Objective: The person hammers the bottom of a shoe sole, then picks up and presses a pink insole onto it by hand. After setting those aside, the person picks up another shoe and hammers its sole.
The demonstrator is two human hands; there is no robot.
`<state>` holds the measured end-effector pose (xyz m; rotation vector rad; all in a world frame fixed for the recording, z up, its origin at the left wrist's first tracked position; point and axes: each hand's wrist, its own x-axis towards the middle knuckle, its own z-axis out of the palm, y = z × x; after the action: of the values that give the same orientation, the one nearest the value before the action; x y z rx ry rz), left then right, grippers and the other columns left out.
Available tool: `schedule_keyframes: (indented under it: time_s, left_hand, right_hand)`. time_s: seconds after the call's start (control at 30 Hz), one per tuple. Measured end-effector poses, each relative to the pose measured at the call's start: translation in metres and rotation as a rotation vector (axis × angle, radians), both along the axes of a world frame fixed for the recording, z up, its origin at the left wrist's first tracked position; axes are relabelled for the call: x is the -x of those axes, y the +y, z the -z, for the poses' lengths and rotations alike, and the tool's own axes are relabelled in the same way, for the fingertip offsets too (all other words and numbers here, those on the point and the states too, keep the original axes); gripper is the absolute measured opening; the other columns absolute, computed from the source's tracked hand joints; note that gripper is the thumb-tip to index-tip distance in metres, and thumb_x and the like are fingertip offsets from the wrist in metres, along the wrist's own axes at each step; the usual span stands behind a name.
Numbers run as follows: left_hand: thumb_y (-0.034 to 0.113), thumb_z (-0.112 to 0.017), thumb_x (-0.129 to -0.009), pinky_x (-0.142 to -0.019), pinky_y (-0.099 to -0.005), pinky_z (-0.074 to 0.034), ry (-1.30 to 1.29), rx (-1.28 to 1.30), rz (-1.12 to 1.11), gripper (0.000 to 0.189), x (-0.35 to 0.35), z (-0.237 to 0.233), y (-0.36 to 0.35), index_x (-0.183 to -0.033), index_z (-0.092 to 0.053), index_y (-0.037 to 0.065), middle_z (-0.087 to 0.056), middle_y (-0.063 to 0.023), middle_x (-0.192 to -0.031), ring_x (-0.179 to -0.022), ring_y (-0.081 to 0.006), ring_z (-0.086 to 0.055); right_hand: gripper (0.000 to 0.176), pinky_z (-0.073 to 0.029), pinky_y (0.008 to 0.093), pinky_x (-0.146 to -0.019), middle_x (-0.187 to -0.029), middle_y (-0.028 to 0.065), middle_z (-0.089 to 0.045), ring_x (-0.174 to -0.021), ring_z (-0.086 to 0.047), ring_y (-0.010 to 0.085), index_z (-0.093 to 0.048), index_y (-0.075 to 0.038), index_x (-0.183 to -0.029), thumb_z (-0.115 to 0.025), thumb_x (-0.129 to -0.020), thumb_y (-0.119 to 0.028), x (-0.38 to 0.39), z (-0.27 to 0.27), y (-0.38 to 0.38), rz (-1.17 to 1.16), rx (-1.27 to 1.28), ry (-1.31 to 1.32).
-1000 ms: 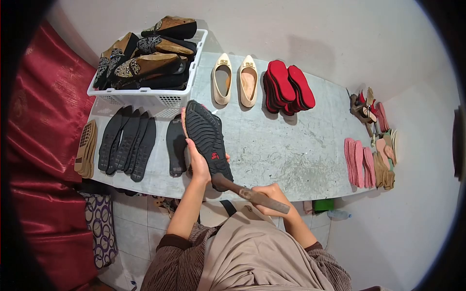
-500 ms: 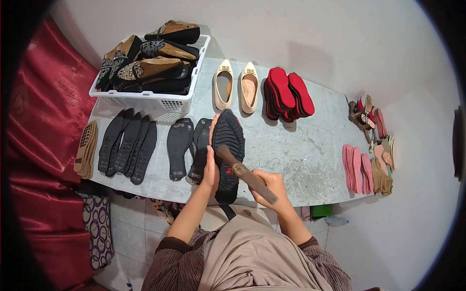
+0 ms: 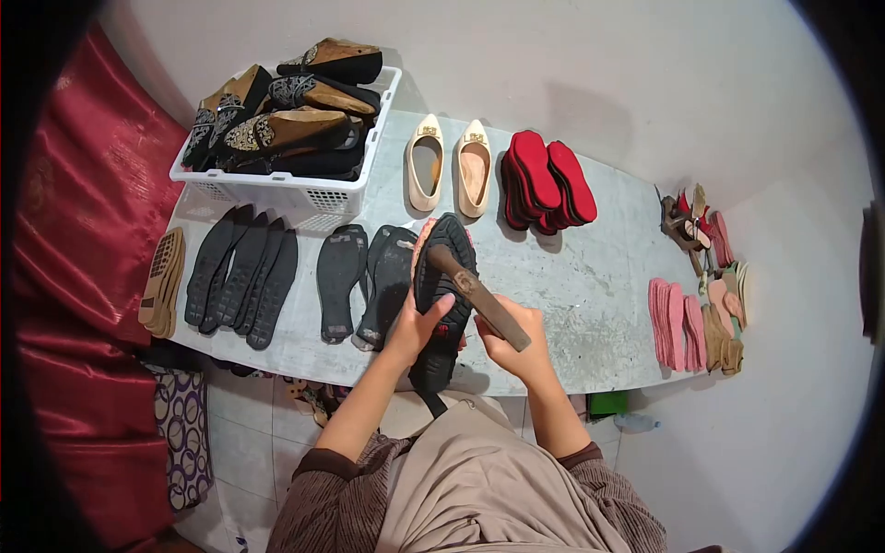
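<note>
My left hand (image 3: 415, 330) grips a black-soled shoe (image 3: 433, 355) from its left side, thumb over the ridged sole, which faces up. Part of a pinkish edge shows along the shoe's upper left side. A hammer (image 3: 484, 304) with a wooden handle is held by my right hand (image 3: 516, 341), and its dark head lies over the front half of the sole. Whether the head touches the sole cannot be told. Just left of the shoe, black soles (image 3: 387, 276) lie on the table.
The pale table (image 3: 572, 304) carries cream shoes (image 3: 473, 170), red insoles (image 3: 535, 175), black soles (image 3: 241, 276), tan soles (image 3: 163, 286) and pink insoles (image 3: 671, 323). A white basket (image 3: 277, 189) of shoes on wooden forms stands at the back left. A red curtain (image 3: 92, 276) hangs at left.
The shoe has tilted and shifted slightly right with my left hand, whose thumb now lies over the sole. The hammer head has moved a little up and right.
</note>
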<state>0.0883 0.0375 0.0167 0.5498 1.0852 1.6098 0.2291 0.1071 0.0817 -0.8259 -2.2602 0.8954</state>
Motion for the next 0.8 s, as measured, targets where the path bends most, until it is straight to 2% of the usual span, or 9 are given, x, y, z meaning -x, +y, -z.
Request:
schedule_keyframes:
  time_s: [0.03, 0.1, 0.13, 0.2, 0.33, 0.4, 0.6, 0.7, 0.8]
  left_hand:
    - [0.042, -0.053, -0.089, -0.046, -0.0345, -0.053, 0.000, -0.003, 0.000, 0.045, 0.000, 0.001, 0.001, -0.111, -0.044, 0.004, -0.060, -0.0114, -0.076, -0.054, -0.0236, -0.062]
    - [0.029, -0.058, -0.089, -0.044, -0.0338, -0.053, -0.065, 0.016, 0.036, 0.040, 0.002, 0.005, 0.000, -0.113, -0.040, 0.002, -0.059, -0.0110, -0.074, -0.052, -0.0219, -0.062]
    - [0.029, -0.058, -0.089, -0.044, -0.0338, -0.053, -0.069, 0.023, 0.033, 0.040, 0.002, 0.008, -0.001, -0.113, -0.040, 0.002, -0.059, -0.0110, -0.074, -0.052, -0.0219, -0.062]
    - [0.032, -0.056, -0.090, -0.044, -0.0333, -0.053, -0.155, 0.012, 0.007, 0.037, 0.002, 0.010, 0.000, -0.104, -0.045, 0.000, -0.059, -0.0099, -0.069, -0.051, -0.0210, -0.061]
    - [0.034, -0.055, -0.090, -0.044, -0.0327, -0.053, -0.143, 0.051, 0.021, 0.036, 0.003, 0.008, 0.001, -0.098, -0.048, -0.001, -0.059, -0.0106, -0.067, -0.051, -0.0212, -0.062]
    - [0.036, -0.053, -0.091, -0.044, -0.0320, -0.052, -0.122, 0.043, 0.033, 0.038, 0.003, 0.012, -0.001, -0.095, -0.050, -0.001, -0.059, -0.0112, -0.067, -0.051, -0.0218, -0.062]
    - [0.036, -0.053, -0.091, -0.044, -0.0312, -0.052, -0.177, 0.028, 0.054, 0.038, 0.004, 0.008, 0.000, -0.093, -0.051, -0.002, -0.059, -0.0098, -0.064, -0.051, -0.0211, -0.062]
    - [0.034, -0.054, -0.091, -0.044, -0.0315, -0.052, -0.078, 0.035, 0.171, 0.036, 0.009, 0.012, -0.002, -0.101, -0.048, 0.000, -0.059, -0.0096, -0.067, -0.051, -0.0206, -0.061]
    - [0.030, -0.054, -0.091, -0.045, -0.0322, -0.053, -0.122, 0.028, 0.043, 0.036, 0.004, 0.004, -0.001, -0.110, -0.042, 0.003, -0.059, -0.0097, -0.073, -0.052, -0.0205, -0.061]
  right_hand:
    - [0.010, -0.044, 0.0294, -0.049, -0.056, 0.0126, -0.054, -0.049, -0.058, 0.0256, -0.060, -0.003, -0.080, -0.059, -0.071, -0.001, 0.000, -0.001, 0.001, 0.008, 0.027, -0.020]
    - [0.009, -0.043, 0.0296, -0.049, -0.056, 0.0127, -0.054, -0.049, -0.058, 0.0262, -0.060, -0.003, -0.081, -0.059, -0.072, -0.002, 0.005, -0.002, -0.003, 0.053, 0.006, 0.071]
    - [0.009, -0.043, 0.0297, -0.049, -0.056, 0.0127, -0.054, -0.048, -0.057, 0.0269, -0.060, -0.004, -0.081, -0.060, -0.072, -0.003, 0.006, -0.002, -0.007, 0.108, -0.007, 0.160]
    - [0.008, -0.043, 0.0297, -0.049, -0.056, 0.0123, -0.054, -0.048, -0.056, 0.0260, -0.060, -0.004, -0.081, -0.061, -0.072, -0.004, 0.008, -0.003, -0.005, 0.156, 0.004, 0.170]
    - [0.007, -0.043, 0.0306, -0.049, -0.058, 0.0134, -0.056, -0.047, -0.055, 0.0236, -0.060, -0.002, -0.078, -0.063, -0.071, -0.002, 0.004, -0.005, 0.002, 0.121, 0.004, 0.054]
    - [0.009, -0.043, 0.0301, -0.049, -0.058, 0.0135, -0.056, -0.047, -0.055, 0.0223, -0.060, -0.001, -0.079, -0.062, -0.071, -0.002, 0.005, 0.002, -0.001, 0.130, -0.032, 0.297]
    - [0.013, -0.044, 0.0278, -0.051, -0.060, 0.0123, -0.057, -0.050, -0.057, 0.0217, -0.062, -0.002, -0.085, -0.062, -0.071, -0.002, 0.009, -0.003, 0.005, 0.089, -0.015, 0.102]
    - [0.017, -0.044, 0.0276, -0.050, -0.060, 0.0123, -0.057, -0.048, -0.055, 0.0210, -0.062, -0.003, -0.090, -0.061, -0.073, -0.002, 0.012, -0.003, 0.002, 0.110, -0.049, 0.151]
    - [0.019, -0.044, 0.0271, -0.051, -0.060, 0.0120, -0.056, -0.049, -0.056, 0.0220, -0.062, -0.003, -0.092, -0.061, -0.073, -0.003, 0.020, 0.014, 0.005, 0.157, -0.001, 0.162]
